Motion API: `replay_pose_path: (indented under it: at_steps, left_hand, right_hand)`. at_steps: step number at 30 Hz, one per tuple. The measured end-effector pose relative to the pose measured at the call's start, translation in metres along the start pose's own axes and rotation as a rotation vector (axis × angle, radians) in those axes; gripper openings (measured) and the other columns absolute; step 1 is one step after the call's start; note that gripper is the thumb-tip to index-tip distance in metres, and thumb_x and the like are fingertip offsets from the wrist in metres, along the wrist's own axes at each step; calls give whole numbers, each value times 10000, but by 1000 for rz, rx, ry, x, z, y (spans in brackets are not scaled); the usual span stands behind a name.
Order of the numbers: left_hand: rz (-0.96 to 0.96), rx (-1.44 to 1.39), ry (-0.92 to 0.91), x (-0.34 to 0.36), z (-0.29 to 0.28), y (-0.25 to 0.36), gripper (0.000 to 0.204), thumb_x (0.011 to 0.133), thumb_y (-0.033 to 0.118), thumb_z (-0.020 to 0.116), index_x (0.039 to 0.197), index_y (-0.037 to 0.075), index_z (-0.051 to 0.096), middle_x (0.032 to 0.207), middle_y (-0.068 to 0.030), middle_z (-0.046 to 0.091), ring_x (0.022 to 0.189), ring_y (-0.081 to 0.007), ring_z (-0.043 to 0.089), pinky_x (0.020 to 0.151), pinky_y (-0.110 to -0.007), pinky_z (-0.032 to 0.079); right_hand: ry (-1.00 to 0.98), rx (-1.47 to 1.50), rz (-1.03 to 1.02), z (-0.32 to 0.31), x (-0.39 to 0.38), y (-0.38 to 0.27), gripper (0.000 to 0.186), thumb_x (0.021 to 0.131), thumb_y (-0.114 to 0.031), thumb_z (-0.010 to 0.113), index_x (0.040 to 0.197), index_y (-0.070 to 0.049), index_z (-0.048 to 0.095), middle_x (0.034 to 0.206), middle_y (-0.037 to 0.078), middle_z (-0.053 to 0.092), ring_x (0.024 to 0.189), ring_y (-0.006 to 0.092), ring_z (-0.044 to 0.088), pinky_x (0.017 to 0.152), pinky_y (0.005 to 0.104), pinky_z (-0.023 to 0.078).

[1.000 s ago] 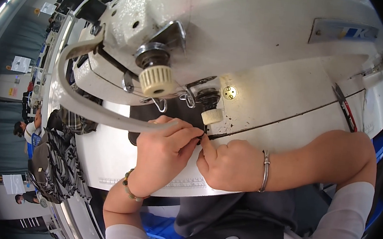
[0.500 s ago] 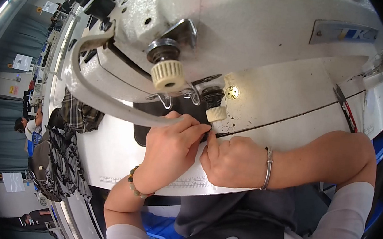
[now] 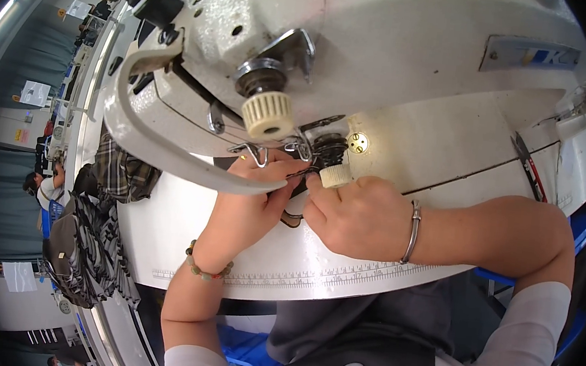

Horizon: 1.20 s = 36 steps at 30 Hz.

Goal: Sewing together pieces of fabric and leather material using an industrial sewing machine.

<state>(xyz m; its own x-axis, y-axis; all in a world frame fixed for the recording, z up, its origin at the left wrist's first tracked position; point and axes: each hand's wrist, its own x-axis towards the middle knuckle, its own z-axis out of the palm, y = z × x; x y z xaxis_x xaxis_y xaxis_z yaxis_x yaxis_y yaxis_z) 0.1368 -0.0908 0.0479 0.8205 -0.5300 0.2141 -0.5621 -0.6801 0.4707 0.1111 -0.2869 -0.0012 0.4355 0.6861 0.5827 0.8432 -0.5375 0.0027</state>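
Observation:
My left hand (image 3: 244, 203) and my right hand (image 3: 354, 215) meet under the head of a white sewing machine (image 3: 396, 43). Both have their fingertips pinched on a piece of dark fabric (image 3: 292, 219). Most of this fabric is hidden beneath the fingers; a small part with a tan edge shows below them. A curved white lever (image 3: 167, 147) crosses in front of my left fingers. Close above my right fingers is a cream knob (image 3: 336, 176). The needle area is hidden.
Red-and-black thread snips (image 3: 531, 170) lie on the machine bed at the right. A printed ruler scale (image 3: 311, 278) runs along the table's near edge. Folded dark garments (image 3: 93, 254) and a plaid cloth (image 3: 125, 167) are stacked at the left. Other people sit farther off.
Both hands have moved away from me, closer under the machine head. The dark fabric, spread flat at the left before, is now mostly gathered out of sight beneath my hands.

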Motion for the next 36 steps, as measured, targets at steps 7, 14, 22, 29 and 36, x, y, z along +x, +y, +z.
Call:
replay_pose_path:
  at_steps: [7,14,22,29,36]
  left_hand:
    - [146,351,119,-9,3,-7,269,745,5,697,1004,59,745,932,-69,682,784,-237,636,642,-360,484]
    - [173,369,90,-8,6,2,276,724,65,712,999,81,735,911,-60,630,858,-249,611,721,-370,496]
    - [44,178,62,-9,6,-3,169,759,-44,666,909,18,711,956,-95,677,840,-312,619,797,-405,483]
    - [166,378,163,-7,7,-2,182,701,-35,696,864,39,725,893,-44,652,824,-244,623,752,-380,470]
    - [221,404,109,-8,9,-5,253,696,101,718,944,134,753,888,-31,661,830,-234,649,718,-376,490]
  right_hand:
    - [-68,102,46,7,-1,-8,251,757,-158,616,927,18,670,1051,243,701,479,138,591,396,291,448]
    - [-116,-19,-19,0,-3,-10,266,758,-146,612,928,49,674,1019,316,680,486,156,604,391,295,450]
    - [-151,85,102,0,-2,-13,303,808,-147,604,1076,-37,690,1158,124,669,508,132,586,423,281,458]
    - [-143,266,38,-1,2,-3,237,819,-154,618,1016,-31,662,990,126,685,549,189,656,436,327,509]
    - [-183,272,29,-4,2,-4,173,817,-152,618,933,-25,639,875,113,658,556,200,661,447,332,516]
